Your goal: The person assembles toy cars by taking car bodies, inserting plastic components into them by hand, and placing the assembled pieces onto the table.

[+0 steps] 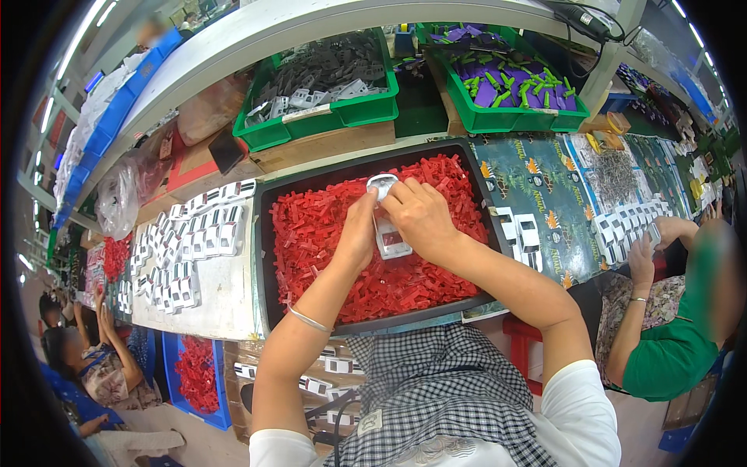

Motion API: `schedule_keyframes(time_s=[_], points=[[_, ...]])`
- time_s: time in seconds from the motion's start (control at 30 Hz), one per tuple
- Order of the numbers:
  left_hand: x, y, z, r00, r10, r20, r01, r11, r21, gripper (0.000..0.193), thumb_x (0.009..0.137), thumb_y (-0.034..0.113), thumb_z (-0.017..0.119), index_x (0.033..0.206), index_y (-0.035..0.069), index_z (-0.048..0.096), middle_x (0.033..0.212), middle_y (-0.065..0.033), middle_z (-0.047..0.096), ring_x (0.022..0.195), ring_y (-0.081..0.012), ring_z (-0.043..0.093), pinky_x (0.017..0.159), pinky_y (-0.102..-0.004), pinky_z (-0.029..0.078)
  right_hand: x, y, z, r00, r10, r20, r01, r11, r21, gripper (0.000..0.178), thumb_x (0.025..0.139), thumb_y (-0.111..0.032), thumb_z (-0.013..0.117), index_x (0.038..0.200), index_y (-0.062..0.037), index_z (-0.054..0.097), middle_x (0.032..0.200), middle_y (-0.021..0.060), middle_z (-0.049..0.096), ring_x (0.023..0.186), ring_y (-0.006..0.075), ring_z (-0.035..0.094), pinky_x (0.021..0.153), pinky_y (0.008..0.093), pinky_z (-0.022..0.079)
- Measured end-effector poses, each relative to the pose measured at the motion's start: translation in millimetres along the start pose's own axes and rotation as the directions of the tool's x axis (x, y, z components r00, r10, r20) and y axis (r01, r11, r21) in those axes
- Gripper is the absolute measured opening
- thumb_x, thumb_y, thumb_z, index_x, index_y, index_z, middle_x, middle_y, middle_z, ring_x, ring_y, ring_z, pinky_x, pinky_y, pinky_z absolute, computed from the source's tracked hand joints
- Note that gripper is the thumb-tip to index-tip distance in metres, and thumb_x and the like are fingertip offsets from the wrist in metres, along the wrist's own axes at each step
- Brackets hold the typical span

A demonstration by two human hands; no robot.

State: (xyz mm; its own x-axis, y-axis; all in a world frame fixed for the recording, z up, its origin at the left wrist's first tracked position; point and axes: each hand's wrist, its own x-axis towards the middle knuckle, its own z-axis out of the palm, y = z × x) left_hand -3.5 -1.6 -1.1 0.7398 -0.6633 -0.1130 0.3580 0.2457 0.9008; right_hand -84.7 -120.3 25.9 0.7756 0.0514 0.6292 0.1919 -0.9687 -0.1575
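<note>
Over the middle of a black tray (pixel 373 317) heaped with small red plastic parts (pixel 334 272), I hold a white plastic shell with window-like openings (pixel 394 247), shaped like a toy vehicle body. My left hand (pixel 359 229) grips its left side, thumb near the upper end. My right hand (pixel 424 218) is closed on it from the right, with fingertips pressed together at the shell's upper part. Whether a small red part sits between those fingertips is hidden. The shell is apart from the bench, held lengthwise away from me.
Rows of white shells (pixel 206 233) lie on the bench at left; a few more (pixel 527 237) lie right of the tray. Green bins hold grey parts (pixel 319 74) and purple and green parts (pixel 498 86). A co-worker in green (pixel 669 342) sits at right. A blue crate (pixel 226 412) stands below left.
</note>
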Motion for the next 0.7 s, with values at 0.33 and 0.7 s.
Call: schedule_keyframes(time_s=[0.33,0.7], points=[[0.0,-7.6,-0.3,1.0,-0.009,-0.009,0.009,1.0,0.029,0.032,0.1,0.025,0.043,0.116,0.0,0.053,0.107,-0.0067,0.058,0.097,-0.0136,0.053,0.086,-0.03,0.043,-6.2,4.5,1.6,0.987,0.068,-0.148,-0.055,0.994,0.092,0.013,0.065,-0.008,0.071,0.077,-0.0069,0.067,0.098,0.0035,0.059,0.095,0.0232,0.053,0.084,0.039,0.039],[-2.6,-8.9,6.2,0.997,0.049,0.067,-0.056,0.993,0.099,0.023,0.097,0.012,0.046,0.115,0.003,0.054,0.105,-0.0033,0.06,0.095,-0.0104,0.056,0.085,-0.0272,0.045,-7.7,7.7,-1.8,0.97,0.186,-0.158,-0.167,0.977,0.13,0.016,0.062,-0.008,0.077,0.073,-0.009,0.064,0.1,0.0035,0.059,0.096,0.0236,0.053,0.085,0.0401,0.037]])
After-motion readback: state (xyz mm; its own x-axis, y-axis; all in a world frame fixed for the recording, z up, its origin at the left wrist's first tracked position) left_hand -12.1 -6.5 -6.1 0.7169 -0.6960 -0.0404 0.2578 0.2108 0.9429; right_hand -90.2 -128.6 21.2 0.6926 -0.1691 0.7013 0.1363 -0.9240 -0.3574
